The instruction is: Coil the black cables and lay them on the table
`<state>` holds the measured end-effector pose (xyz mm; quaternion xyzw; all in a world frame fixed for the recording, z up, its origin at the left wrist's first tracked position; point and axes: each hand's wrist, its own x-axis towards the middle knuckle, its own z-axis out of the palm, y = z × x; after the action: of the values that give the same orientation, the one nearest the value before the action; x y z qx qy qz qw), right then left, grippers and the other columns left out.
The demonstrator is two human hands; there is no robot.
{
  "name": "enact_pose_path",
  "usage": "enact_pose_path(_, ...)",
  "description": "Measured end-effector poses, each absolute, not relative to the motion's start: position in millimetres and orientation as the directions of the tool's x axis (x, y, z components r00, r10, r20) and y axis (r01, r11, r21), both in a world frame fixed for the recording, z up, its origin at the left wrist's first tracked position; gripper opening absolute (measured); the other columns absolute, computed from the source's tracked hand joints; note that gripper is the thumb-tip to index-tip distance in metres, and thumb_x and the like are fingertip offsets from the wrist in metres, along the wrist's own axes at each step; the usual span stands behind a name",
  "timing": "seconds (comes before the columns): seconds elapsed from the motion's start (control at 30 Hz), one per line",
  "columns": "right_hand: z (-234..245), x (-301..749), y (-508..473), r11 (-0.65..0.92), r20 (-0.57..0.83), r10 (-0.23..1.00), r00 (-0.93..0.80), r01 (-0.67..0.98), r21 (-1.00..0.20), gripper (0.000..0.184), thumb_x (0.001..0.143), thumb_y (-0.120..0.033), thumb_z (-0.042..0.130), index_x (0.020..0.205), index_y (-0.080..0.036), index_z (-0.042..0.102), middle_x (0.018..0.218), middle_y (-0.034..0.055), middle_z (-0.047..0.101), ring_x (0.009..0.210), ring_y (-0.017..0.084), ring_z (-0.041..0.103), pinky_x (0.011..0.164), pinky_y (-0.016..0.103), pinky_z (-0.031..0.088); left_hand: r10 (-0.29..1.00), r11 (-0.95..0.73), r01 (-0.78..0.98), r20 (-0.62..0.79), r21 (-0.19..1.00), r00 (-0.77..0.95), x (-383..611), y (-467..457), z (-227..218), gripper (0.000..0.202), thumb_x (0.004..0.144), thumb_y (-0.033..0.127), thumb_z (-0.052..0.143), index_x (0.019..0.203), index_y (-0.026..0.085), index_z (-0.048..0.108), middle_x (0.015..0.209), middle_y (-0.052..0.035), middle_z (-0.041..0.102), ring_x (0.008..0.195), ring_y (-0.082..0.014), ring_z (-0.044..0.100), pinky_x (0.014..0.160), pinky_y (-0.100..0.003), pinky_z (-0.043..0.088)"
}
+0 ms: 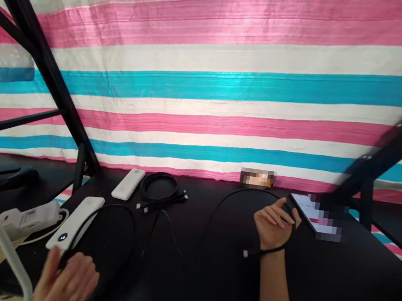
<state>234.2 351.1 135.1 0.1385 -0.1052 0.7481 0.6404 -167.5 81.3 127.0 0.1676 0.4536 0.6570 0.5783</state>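
Note:
A black USB cable point(216, 207) loops over the black table between my two hands. At the lower left, my left hand point(68, 281) is closed around one stretch of it, between thumb and fingers. My right hand point(276, 224), palm turned up with bent fingers, grips the cable farther along. From there the cable bends round my right wrist, and its connector end sticks out to the left of the wrist. Just beyond my left hand lies a white power bank point(76, 220) with a small lit display. A second white power bank point(128, 184) lies farther back.
A coiled black cable point(159, 188) lies beside the farther power bank. White power strips point(29, 217) and a thick white cord point(0, 237) are at the left. A phone point(311, 212) with a lit screen lies at the right. Black frame bars point(49, 61) and striped sheeting point(232, 80) enclose the table.

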Motion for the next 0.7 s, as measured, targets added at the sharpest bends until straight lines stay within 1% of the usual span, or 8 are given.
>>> enact_pose_path(0.07,136,232,351,-0.159,0.337,0.929,-0.154,-0.987,-0.014,0.028,0.081,-0.023,0.055,0.109,-0.02,0.056,0.05,-0.0121,0.06,0.04,0.003,0.052,0.043,0.015,0.045,0.922,0.15,-0.641,-0.341,0.753,-0.184,-147,94,128,0.04,0.075,0.061,0.058,0.065,0.023,0.067,0.053,-0.0031,0.066,0.044,-0.0143,0.061,0.044,-0.024,0.051)
enact_pose_path(0.13,136,230,352,-0.153,0.337,0.927,-0.165,-0.986,-0.064,0.028,0.081,-0.022,0.056,0.109,-0.02,0.057,0.051,-0.0125,0.06,0.04,0.002,0.052,0.043,0.014,0.043,0.933,0.345,-0.663,-0.318,0.664,0.166,-123,108,129,0.056,0.076,0.067,0.052,0.054,0.016,0.059,0.029,0.0013,0.043,0.02,-0.005,0.033,0.025,-0.014,0.029)
enact_pose_path(0.17,135,229,352,-0.141,0.338,0.926,-0.167,-0.985,-0.101,0.027,0.081,-0.022,0.057,0.109,-0.021,0.058,0.05,-0.0126,0.06,0.039,0.001,0.051,0.042,0.014,0.042,0.909,0.416,-0.639,-0.298,0.647,0.291,-111,115,129,0.058,0.077,0.07,0.049,0.063,0.015,0.063,0.026,0.0043,0.037,0.018,-0.0027,0.023,0.022,-0.012,0.02)
enact_pose_path(0.23,134,228,353,-0.108,0.334,0.927,-0.168,-0.975,-0.192,0.026,0.082,-0.024,0.057,0.107,-0.021,0.06,0.045,-0.0127,0.055,0.037,0.001,0.047,0.041,0.014,0.039,0.903,0.417,-0.602,-0.235,0.681,0.36,-90,124,131,0.062,0.079,0.071,0.043,0.088,0.014,0.065,0.031,0.0049,0.041,0.018,-0.0014,0.019,0.022,-0.01,0.011)
enact_pose_path(0.3,133,226,353,-0.086,0.312,0.934,-0.174,-0.957,-0.276,0.024,0.082,-0.025,0.057,0.105,-0.02,0.063,0.039,-0.0128,0.047,0.033,0.002,0.042,0.039,0.014,0.037,0.931,0.344,-0.61,-0.173,0.714,0.322,-77,129,135,0.068,0.081,0.072,0.034,0.102,0.014,0.062,0.035,0.0041,0.045,0.02,-0.0018,0.022,0.023,-0.01,0.011)
enact_pose_path(0.4,131,223,352,-0.093,0.247,0.952,-0.182,-0.938,-0.335,0.024,0.081,-0.025,0.055,0.101,-0.018,0.066,0.035,-0.0124,0.038,0.03,0.003,0.034,0.037,0.014,0.037,0.974,0.215,-0.692,-0.097,0.689,0.206,-74,131,142,0.066,0.086,0.068,0.026,0.104,0.016,0.062,0.036,0.0061,0.041,0.021,-0.0019,0.019,0.024,-0.01,0.015)
enact_pose_path(0.6,124,222,352,-0.097,0.292,0.929,-0.226,-0.912,-0.398,0.025,0.08,-0.025,0.052,0.097,-0.018,0.07,0.033,-0.0133,0.026,0.028,0.004,0.013,0.035,0.015,0.032,0.962,0.185,-0.879,0.099,0.44,0.253,-94,142,150,0.07,0.092,0.058,0.025,0.051,0.012,0.058,0.031,0.008,0.018,0.022,-0.0016,0.01,0.026,-0.012,0.024)
enact_pose_path(0.7,118,221,353,-0.107,0.335,0.895,-0.296,-0.87,-0.482,0.024,0.077,-0.025,0.055,0.092,-0.019,0.073,0.031,-0.0145,0.017,0.03,0.004,0.002,0.032,0.016,0.026,0.931,0.245,-0.858,0.137,0.451,0.338,-102,152,148,0.069,0.091,0.057,0.029,0.05,0.012,0.061,0.026,0.0074,0.012,0.021,-0.0059,0.021,0.03,-0.016,0.033)
